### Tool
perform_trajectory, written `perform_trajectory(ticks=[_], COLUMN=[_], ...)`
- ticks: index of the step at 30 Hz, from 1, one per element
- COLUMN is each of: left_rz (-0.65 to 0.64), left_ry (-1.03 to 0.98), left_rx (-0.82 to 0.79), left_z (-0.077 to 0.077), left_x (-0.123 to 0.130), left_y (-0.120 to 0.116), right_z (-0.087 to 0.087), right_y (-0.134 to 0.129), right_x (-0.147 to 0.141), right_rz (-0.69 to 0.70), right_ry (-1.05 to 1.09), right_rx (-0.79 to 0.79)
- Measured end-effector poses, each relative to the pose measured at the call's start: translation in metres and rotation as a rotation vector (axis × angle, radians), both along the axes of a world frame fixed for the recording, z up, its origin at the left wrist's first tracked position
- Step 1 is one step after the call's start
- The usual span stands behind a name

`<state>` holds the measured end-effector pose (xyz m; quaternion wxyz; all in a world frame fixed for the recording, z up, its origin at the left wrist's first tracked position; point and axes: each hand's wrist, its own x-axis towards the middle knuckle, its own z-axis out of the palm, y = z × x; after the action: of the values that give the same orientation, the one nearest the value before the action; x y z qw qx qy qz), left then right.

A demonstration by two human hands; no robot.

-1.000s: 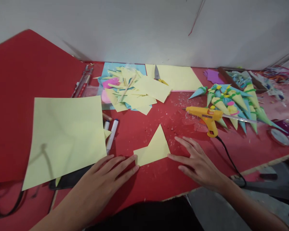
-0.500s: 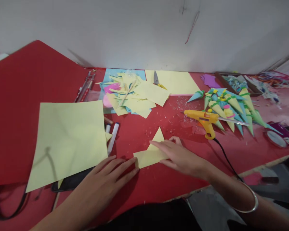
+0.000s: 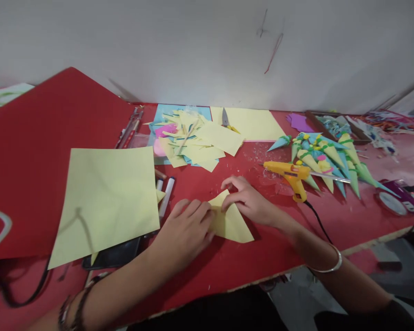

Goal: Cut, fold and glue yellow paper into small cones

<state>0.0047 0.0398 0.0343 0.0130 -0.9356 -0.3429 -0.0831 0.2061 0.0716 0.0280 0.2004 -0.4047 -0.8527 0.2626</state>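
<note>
A small pale yellow piece of paper (image 3: 235, 225), folded with slanting edges, lies on the red tabletop in front of me. My left hand (image 3: 189, 225) has its fingers curled and closed on the paper's left side, partly hiding it. Over the upper corner reaches my right hand (image 3: 246, 200), thumb and forefinger bent and apart, the thumb tip touching the paper. Left of my hands is a large pale yellow sheet (image 3: 106, 202), with white markers (image 3: 166, 196) and a dark flat object (image 3: 115, 255) partly under it.
Yellow paper scraps (image 3: 193, 142) pile up at the back, beside scissors (image 3: 225, 118) on a yellow sheet. To the right lie a yellow glue gun (image 3: 291, 174) with its cord and several small paper cones (image 3: 326, 158). A red board (image 3: 31, 184) covers the left.
The folded paper has been turned, its point no longer facing away. My left hand has moved right and closed on it. My right hand has gone from lying flat to bent fingers.
</note>
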Motion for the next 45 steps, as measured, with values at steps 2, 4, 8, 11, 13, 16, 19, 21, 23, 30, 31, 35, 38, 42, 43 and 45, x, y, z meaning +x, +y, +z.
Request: perform_trajectory(ticks=[2, 4, 8, 11, 13, 16, 19, 21, 23, 30, 31, 35, 38, 42, 43, 45], left_rz=[0.037, 0.071, 0.113, 0.145, 0.162, 0.168, 0.143, 0.123, 0.088, 0.080, 0.080, 0.051, 0.046, 0.080, 0.088, 0.101], left_ry=[0.090, 0.105, 0.124, 0.166, 0.174, 0.178, 0.198, 0.224, 0.260, 0.239, 0.235, 0.271, 0.288, 0.263, 0.255, 0.240], left_rx=[-0.072, -0.147, -0.175, -0.142, -0.128, -0.115, -0.087, -0.056, -0.023, 0.029, 0.034, 0.076, 0.091, 0.078, 0.071, 0.054], left_z=[-0.005, -0.009, -0.013, -0.015, -0.016, -0.016, -0.018, -0.020, -0.022, -0.026, -0.026, -0.025, -0.025, -0.026, -0.026, -0.026], left_x=[0.002, 0.003, 0.008, 0.014, 0.018, 0.020, 0.021, 0.022, 0.022, 0.021, 0.021, 0.021, 0.021, 0.021, 0.021, 0.022], left_y=[0.005, 0.008, 0.013, 0.013, 0.012, 0.010, 0.010, 0.010, 0.009, 0.007, 0.007, 0.006, 0.006, 0.006, 0.006, 0.006], right_z=[-0.005, -0.007, -0.009, -0.013, -0.017, -0.020, -0.021, -0.021, -0.022, -0.024, -0.022, -0.014, -0.014, -0.021, -0.022, -0.025], right_y=[0.002, 0.002, -0.002, -0.007, -0.011, -0.017, -0.023, -0.026, -0.028, -0.039, -0.040, -0.049, -0.054, -0.058, -0.059, -0.061], right_x=[0.000, 0.001, -0.001, -0.005, -0.007, -0.011, -0.015, -0.017, -0.019, -0.015, -0.014, -0.013, -0.012, -0.010, -0.010, -0.009], right_rz=[-0.040, -0.114, -0.316, -0.365, -0.395, -0.459, -0.510, -0.514, -0.521, -0.621, -0.628, -0.610, -0.604, -0.610, -0.611, -0.615], right_ry=[0.046, 0.132, 0.280, 0.302, 0.278, 0.195, 0.067, -0.003, -0.037, -0.025, -0.008, 0.082, 0.094, 0.006, -0.021, -0.065], right_rx=[-0.054, -0.137, -0.277, -0.322, -0.322, -0.271, -0.187, -0.159, -0.148, -0.122, -0.139, -0.255, -0.299, -0.215, -0.187, -0.139])
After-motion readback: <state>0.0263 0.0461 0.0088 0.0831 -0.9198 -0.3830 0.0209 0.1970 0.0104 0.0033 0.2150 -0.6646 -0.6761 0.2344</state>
